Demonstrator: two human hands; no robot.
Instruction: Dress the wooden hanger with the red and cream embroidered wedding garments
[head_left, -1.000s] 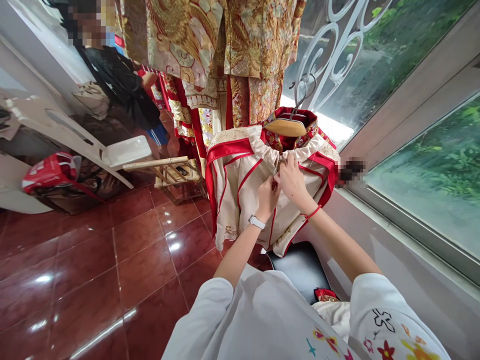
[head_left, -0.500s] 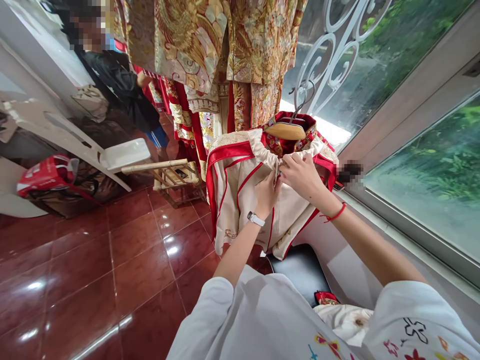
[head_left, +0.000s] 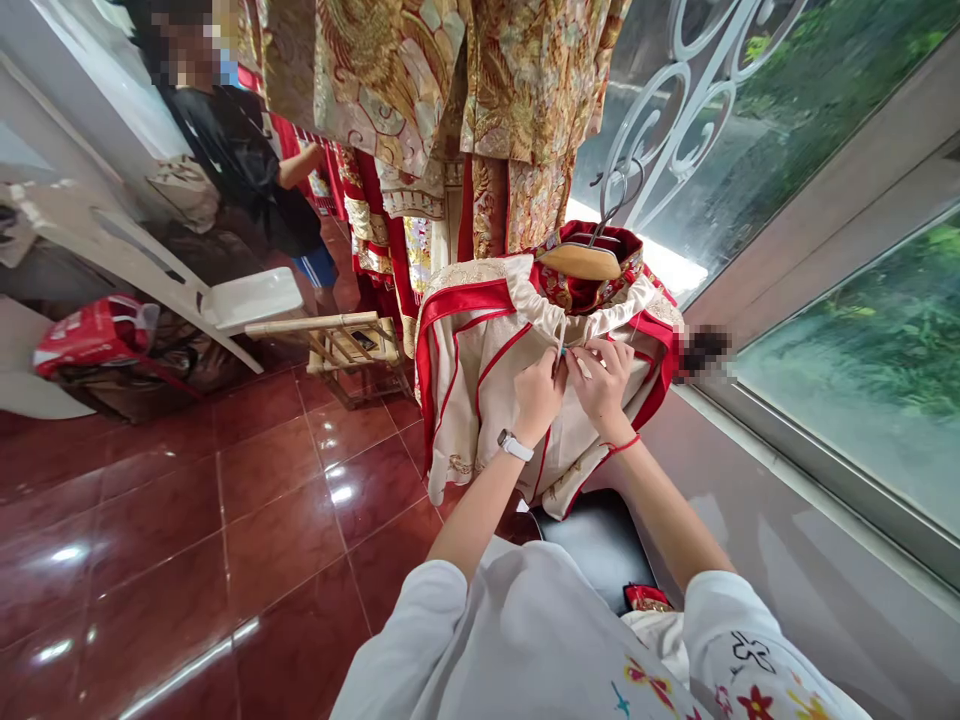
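A cream garment (head_left: 495, 390) with red trim hangs in front of me, its neck or waist edge (head_left: 529, 300) gathered. My left hand (head_left: 538, 395), wearing a wristwatch, pinches a thin white cord (head_left: 561, 335) at the front opening of that edge. Close beside it, fingertips almost touching, my right hand (head_left: 600, 380) is closed in a pinch. A tiny teal spot shows between the two hands; what it is I cannot make out. Behind the gathered edge is a wooden hanger (head_left: 581, 262) inside a red embroidered collar (head_left: 630, 250).
Gold embroidered garments (head_left: 390, 80) hang beyond. A bamboo stand (head_left: 352, 350) and a white chair (head_left: 255, 295) are at left, near a person in black (head_left: 232, 150). A black seat (head_left: 600, 545) is below the garment, and a window (head_left: 862, 300) is on the right.
My right hand has come down from the gathered edge, its forearm swinging inward, and now meets my left fingertips. More of the white cord shows. The person at left has shifted slightly rightward.
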